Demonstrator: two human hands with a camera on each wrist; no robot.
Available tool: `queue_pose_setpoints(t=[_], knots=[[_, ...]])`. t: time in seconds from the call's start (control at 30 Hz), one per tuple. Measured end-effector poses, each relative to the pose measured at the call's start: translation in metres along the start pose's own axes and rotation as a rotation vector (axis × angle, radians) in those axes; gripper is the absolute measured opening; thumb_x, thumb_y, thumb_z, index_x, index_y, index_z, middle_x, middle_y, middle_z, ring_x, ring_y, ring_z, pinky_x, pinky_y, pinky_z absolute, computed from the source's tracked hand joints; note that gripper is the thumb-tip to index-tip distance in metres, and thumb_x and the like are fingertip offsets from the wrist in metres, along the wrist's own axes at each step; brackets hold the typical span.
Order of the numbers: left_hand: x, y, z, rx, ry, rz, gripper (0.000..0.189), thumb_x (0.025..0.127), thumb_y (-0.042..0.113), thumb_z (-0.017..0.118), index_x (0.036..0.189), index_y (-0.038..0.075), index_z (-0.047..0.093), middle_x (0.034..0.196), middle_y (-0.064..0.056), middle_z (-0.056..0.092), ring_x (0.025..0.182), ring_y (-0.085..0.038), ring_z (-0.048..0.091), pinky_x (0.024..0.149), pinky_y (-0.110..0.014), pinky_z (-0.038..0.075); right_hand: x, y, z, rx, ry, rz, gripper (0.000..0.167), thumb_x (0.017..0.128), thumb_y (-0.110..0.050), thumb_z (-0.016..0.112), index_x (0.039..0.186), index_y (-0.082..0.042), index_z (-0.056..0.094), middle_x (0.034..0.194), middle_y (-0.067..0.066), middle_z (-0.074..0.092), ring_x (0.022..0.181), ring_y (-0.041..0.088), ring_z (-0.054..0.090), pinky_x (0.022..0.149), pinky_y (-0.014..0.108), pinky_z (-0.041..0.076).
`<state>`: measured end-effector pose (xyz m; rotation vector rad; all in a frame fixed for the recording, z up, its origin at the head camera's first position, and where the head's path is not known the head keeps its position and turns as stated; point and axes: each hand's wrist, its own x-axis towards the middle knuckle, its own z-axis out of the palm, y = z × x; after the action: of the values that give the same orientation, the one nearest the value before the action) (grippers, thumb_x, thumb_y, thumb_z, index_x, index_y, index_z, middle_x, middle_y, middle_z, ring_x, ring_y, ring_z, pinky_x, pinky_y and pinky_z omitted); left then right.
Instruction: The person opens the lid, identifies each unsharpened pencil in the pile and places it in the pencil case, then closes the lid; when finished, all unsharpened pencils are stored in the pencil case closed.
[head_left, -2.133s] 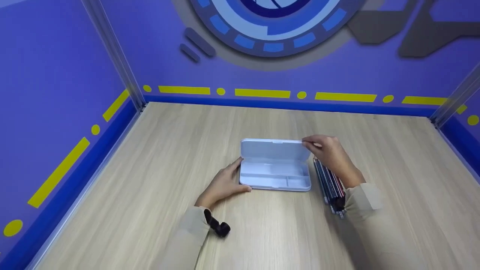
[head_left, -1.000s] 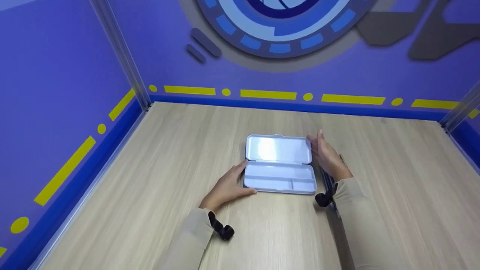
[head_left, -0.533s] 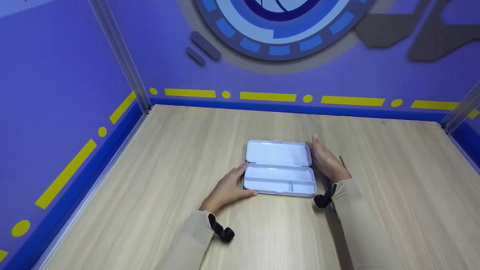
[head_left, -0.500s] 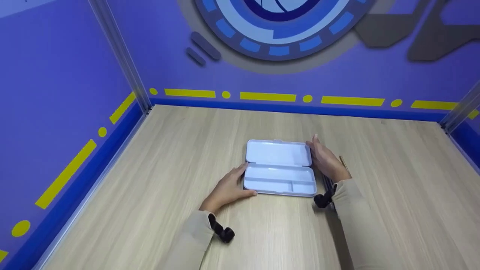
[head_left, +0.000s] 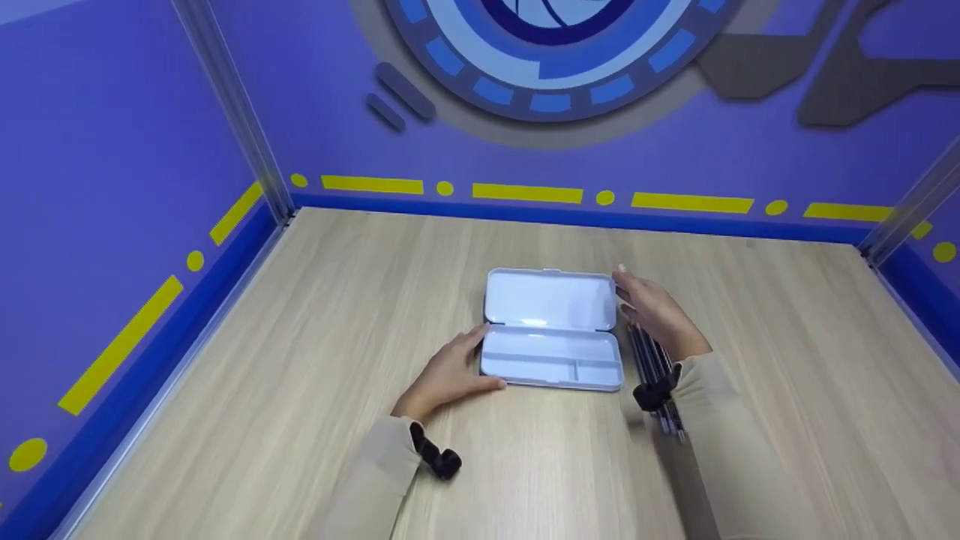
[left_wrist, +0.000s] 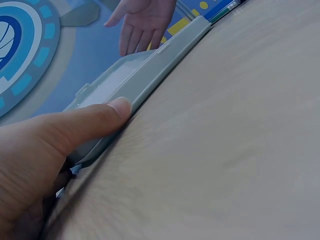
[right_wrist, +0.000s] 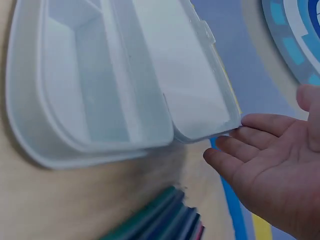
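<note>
A white pencil case [head_left: 551,356] lies on the table, its lid [head_left: 551,298] swung back and its compartments bare. At the case's left end my left hand [head_left: 448,373] grips it, the thumb along the front side in the left wrist view and the other fingers partly hidden. My right hand [head_left: 660,315] is beside the lid's right edge. Its fingers are extended, and in the right wrist view the fingertips [right_wrist: 245,122] come right up to the lid's corner. Under the right forearm lies a bundle of dark pencils [head_left: 646,356], partly covered by the wrist.
The wooden table [head_left: 360,300] is bounded by a blue back wall [head_left: 525,161] and a blue left wall [head_left: 112,187]. Each wrist carries a black strap-on camera, the left one [head_left: 444,463] low over the table and the right one [head_left: 654,394] above the pencils.
About two seconds ago the right hand pinched the corner of the half-raised lid; the lid has since tipped back and that hand has let go. Its fingers have straightened. The left hand keeps its hold.
</note>
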<state>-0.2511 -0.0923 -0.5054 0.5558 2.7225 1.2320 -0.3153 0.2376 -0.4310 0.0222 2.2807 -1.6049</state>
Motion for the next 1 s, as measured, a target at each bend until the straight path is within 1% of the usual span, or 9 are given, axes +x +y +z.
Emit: queue_pose_setpoints(t=[0.17, 0.27, 0.33, 0.4, 0.5, 0.63, 0.73, 0.83, 1.0], knots=[[0.0, 0.0, -0.002, -0.001, 0.003, 0.002, 0.101, 0.071, 0.047, 0.082, 0.152, 0.017, 0.03, 0.156, -0.009, 0.032, 0.142, -0.035, 0.03, 0.117, -0.048, 0.027, -0.017, -0.002, -0.01, -0.103, 0.0, -0.034, 0.089, 0.095, -0.062, 0.038, 0.153, 0.0, 0.012, 0.159, 0.02, 0.016, 0.148, 0.034, 0.017, 0.12, 0.047, 0.018], [0.001, 0.0, -0.002, 0.012, 0.002, 0.01, 0.101, 0.071, 0.048, 0.081, 0.152, 0.015, 0.03, 0.155, -0.011, 0.033, 0.141, -0.034, 0.032, 0.115, -0.049, 0.03, -0.027, 0.0, -0.019, -0.179, 0.006, -0.071, 0.08, 0.097, -0.054, 0.045, 0.151, 0.0, 0.024, 0.154, 0.024, 0.03, 0.143, 0.037, 0.029, 0.118, 0.052, 0.023], [0.001, 0.0, -0.002, 0.017, 0.0, 0.009, 0.102, 0.071, 0.049, 0.081, 0.152, 0.015, 0.03, 0.155, -0.01, 0.033, 0.141, -0.033, 0.033, 0.115, -0.048, 0.03, -0.034, 0.002, -0.025, -0.244, 0.017, -0.096, 0.07, 0.098, -0.047, 0.048, 0.147, 0.001, 0.033, 0.148, 0.025, 0.04, 0.136, 0.038, 0.04, 0.114, 0.054, 0.029], [0.001, 0.0, -0.001, 0.021, -0.001, 0.008, 0.101, 0.071, 0.049, 0.081, 0.152, 0.015, 0.03, 0.155, -0.01, 0.034, 0.141, -0.034, 0.033, 0.115, -0.049, 0.03, -0.04, 0.004, -0.03, -0.307, 0.032, -0.13, 0.062, 0.098, -0.039, 0.051, 0.143, 0.002, 0.041, 0.141, 0.026, 0.048, 0.129, 0.038, 0.047, 0.11, 0.055, 0.036], [0.001, 0.001, 0.001, 0.007, -0.006, -0.003, 0.102, 0.071, 0.049, 0.081, 0.152, 0.016, 0.029, 0.156, -0.008, 0.032, 0.143, -0.033, 0.03, 0.116, -0.048, 0.027, -0.05, 0.009, -0.038, -0.418, 0.077, -0.147, 0.054, 0.097, -0.033, 0.054, 0.137, 0.003, 0.049, 0.134, 0.025, 0.054, 0.12, 0.038, 0.054, 0.102, 0.053, 0.045], [0.001, 0.001, 0.0, -0.001, -0.01, 0.004, 0.102, 0.071, 0.049, 0.081, 0.152, 0.015, 0.029, 0.156, -0.009, 0.031, 0.143, -0.034, 0.029, 0.117, -0.049, 0.027, -0.059, 0.015, -0.045, -0.521, 0.11, -0.166, 0.049, 0.096, -0.025, 0.058, 0.133, 0.005, 0.052, 0.126, 0.026, 0.059, 0.114, 0.039, 0.057, 0.096, 0.051, 0.05], [0.001, 0.0, 0.001, -0.001, -0.012, 0.005, 0.102, 0.071, 0.048, 0.081, 0.152, 0.014, 0.029, 0.156, -0.01, 0.032, 0.142, -0.034, 0.03, 0.116, -0.049, 0.027, -0.065, 0.02, -0.05, -0.566, 0.104, -0.173, 0.047, 0.093, -0.018, 0.06, 0.131, 0.009, 0.052, 0.12, 0.028, 0.06, 0.108, 0.04, 0.06, 0.091, 0.05, 0.053], [0.001, -0.001, 0.001, -0.001, -0.01, 0.005, 0.102, 0.071, 0.048, 0.081, 0.152, 0.015, 0.029, 0.156, -0.01, 0.032, 0.142, -0.034, 0.03, 0.116, -0.048, 0.027, -0.07, 0.025, -0.055, -0.599, 0.093, -0.142, 0.047, 0.092, -0.015, 0.061, 0.132, 0.009, 0.052, 0.117, 0.03, 0.061, 0.101, 0.036, 0.062, 0.086, 0.048, 0.055], [0.001, 0.0, 0.001, -0.004, -0.006, 0.015, 0.102, 0.071, 0.048, 0.081, 0.152, 0.015, 0.03, 0.156, -0.011, 0.032, 0.142, -0.035, 0.031, 0.116, -0.049, 0.028, -0.074, 0.034, -0.062, -0.609, 0.044, -0.062, 0.053, 0.09, -0.013, 0.063, 0.133, 0.012, 0.047, 0.115, 0.033, 0.059, 0.09, 0.029, 0.065, 0.077, 0.042, 0.057]])
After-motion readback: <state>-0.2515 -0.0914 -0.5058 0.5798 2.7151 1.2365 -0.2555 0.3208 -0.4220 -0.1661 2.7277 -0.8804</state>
